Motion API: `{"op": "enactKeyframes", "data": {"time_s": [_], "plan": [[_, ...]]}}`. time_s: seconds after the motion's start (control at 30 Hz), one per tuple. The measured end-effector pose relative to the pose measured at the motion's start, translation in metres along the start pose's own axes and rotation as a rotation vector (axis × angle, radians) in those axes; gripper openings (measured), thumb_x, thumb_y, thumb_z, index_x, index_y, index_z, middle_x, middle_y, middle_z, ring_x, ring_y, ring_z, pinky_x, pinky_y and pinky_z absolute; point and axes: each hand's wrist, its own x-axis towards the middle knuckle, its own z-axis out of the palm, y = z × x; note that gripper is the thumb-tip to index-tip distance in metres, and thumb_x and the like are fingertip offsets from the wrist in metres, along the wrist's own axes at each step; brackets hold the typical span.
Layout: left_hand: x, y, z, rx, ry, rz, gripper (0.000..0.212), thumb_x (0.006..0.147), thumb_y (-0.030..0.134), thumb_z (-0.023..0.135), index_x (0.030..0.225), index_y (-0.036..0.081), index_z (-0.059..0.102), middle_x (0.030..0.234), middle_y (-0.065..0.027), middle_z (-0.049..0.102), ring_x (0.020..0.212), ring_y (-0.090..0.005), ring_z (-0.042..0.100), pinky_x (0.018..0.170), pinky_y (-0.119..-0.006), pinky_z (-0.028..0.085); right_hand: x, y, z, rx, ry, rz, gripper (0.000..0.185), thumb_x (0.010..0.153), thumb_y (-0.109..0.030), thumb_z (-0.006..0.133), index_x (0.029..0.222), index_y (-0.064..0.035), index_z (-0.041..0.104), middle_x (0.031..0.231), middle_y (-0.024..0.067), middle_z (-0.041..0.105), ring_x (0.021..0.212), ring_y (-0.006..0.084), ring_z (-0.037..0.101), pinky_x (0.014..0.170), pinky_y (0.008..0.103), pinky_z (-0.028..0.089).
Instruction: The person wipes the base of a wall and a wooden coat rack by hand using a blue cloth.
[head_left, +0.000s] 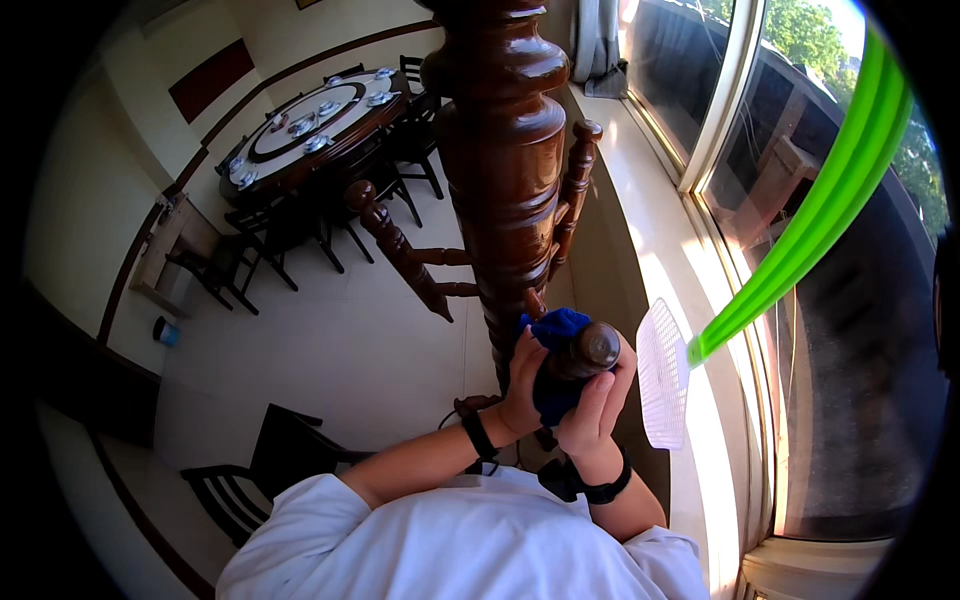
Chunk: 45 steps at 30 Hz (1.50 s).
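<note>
A blue cloth (562, 325) is wrapped about a short turned wooden spindle (601, 343) whose rounded end points up at me. My left hand (523, 379) presses the cloth from the left side. From the right, my right hand (600, 405) curls its fingers around the cloth and the spindle, thumb in front. The spindle belongs to a tall, glossy turned wooden post (506, 180). Two similar spindles, a left one (397, 247) and a right one (576, 187), stand out from the post on short pegs. The post's lower part is mostly hidden behind my hands.
A fly swatter (810, 217) with a green handle leans at the window sill (660, 247), right of my hands. A chair (285, 446) stands close on the left. Farther off are a round dining table (281, 142) set with dishes and several dark chairs (217, 270).
</note>
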Motion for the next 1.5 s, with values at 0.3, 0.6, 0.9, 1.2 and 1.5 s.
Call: {"op": "enactKeyframes", "data": {"time_s": [0.3, 0.6, 0.9, 1.2, 1.5], "plan": [[-0.022, 0.023, 0.006, -0.321, -0.081, -0.511, 0.08, 0.087, 0.018, 0.061, 0.143, -0.002, 0.007, 0.133, -0.0205, 0.038, 0.124, -0.029, 0.041, 0.107, -0.037, 0.029, -0.054, 0.05, -0.006, -0.069, -0.104, 0.285, 0.045, 0.1, -0.034, 0.038, 0.129, -0.0001, 0.041, 0.117, 0.016, 0.054, 0.108, 0.0249, 0.053, 0.095, 0.0342, 0.039], [-0.013, 0.038, -0.051, -0.337, 0.016, -0.523, 0.059, 0.084, 0.0, 0.059, 0.136, 0.001, 0.031, 0.13, -0.0166, 0.048, 0.121, -0.0272, 0.047, 0.104, -0.035, 0.034, -0.006, 0.01, -0.019, 0.201, 0.053, 0.175, 0.042, 0.102, -0.032, 0.034, 0.125, 0.0001, 0.047, 0.12, 0.0104, 0.052, 0.11, 0.017, 0.049, 0.097, 0.0295, 0.037], [-0.074, -0.018, -0.042, 0.002, -0.817, -0.509, 0.032, 0.08, 0.008, 0.057, 0.111, 0.0, 0.054, 0.101, -0.0212, 0.062, 0.097, -0.0386, 0.058, 0.087, -0.042, 0.046, -0.109, 0.102, -0.001, -0.25, -0.228, 0.582, 0.032, 0.098, -0.028, 0.042, 0.107, -0.0014, 0.058, 0.087, 0.0179, 0.064, 0.082, 0.0291, 0.063, 0.077, 0.0325, 0.047], [-0.056, 0.022, -0.065, -0.025, -0.539, -0.508, 0.04, 0.077, 0.027, 0.073, 0.107, 0.001, 0.064, 0.092, -0.0151, 0.063, 0.085, -0.0323, 0.061, 0.076, -0.037, 0.049, -0.101, 0.121, -0.109, 0.079, 0.148, 0.673, 0.045, 0.075, -0.004, 0.041, 0.118, 0.001, 0.054, 0.108, 0.0112, 0.057, 0.096, 0.0172, 0.053, 0.082, 0.0262, 0.043], [0.022, 0.113, -0.09, 0.386, -0.062, 0.253, 0.023, 0.065, 0.012, 0.079, 0.087, 0.014, 0.071, 0.081, 0.005, 0.057, 0.084, -0.0163, 0.048, 0.072, -0.033, 0.033, 0.037, 0.032, -0.064, -0.034, 0.462, 0.02, 0.056, 0.086, 0.007, 0.052, 0.139, -0.0011, 0.035, 0.119, 0.009, 0.054, 0.099, 0.0129, 0.055, 0.084, 0.0234, 0.046]]}}
